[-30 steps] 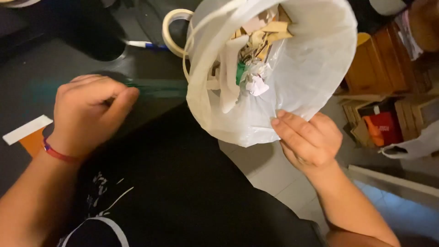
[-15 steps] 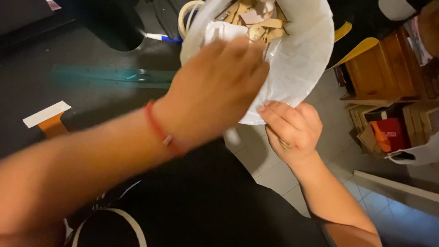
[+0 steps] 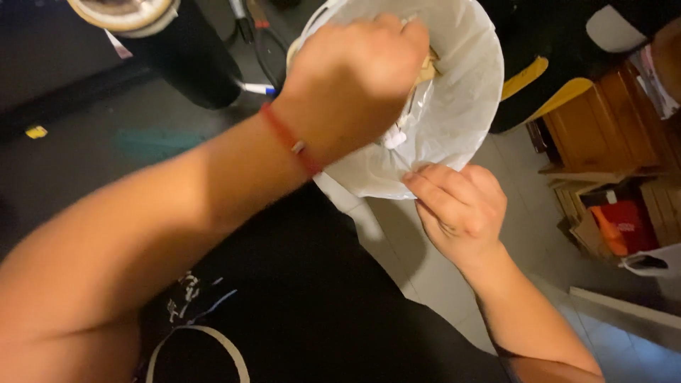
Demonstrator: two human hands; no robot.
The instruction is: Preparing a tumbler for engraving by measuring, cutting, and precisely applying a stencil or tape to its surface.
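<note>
A white plastic bag (image 3: 461,106) hangs open beyond the dark table edge, with pale scraps inside. My right hand (image 3: 460,207) pinches the bag's near rim and holds it up. My left hand (image 3: 355,74), a red band on its wrist, reaches over and into the bag's mouth with its fingers curled; what it holds, if anything, is hidden by the hand itself.
A black cylinder (image 3: 181,53) with a pale top stands on the dark table (image 3: 85,163) at the back left, a pen (image 3: 255,89) beside it. Wooden furniture (image 3: 603,128) and a box holding a red item (image 3: 624,223) stand on the tiled floor at right.
My left hand left the table, swung right over the bag and now reaches into its mouth. The right hand has kept its grip on the rim.
</note>
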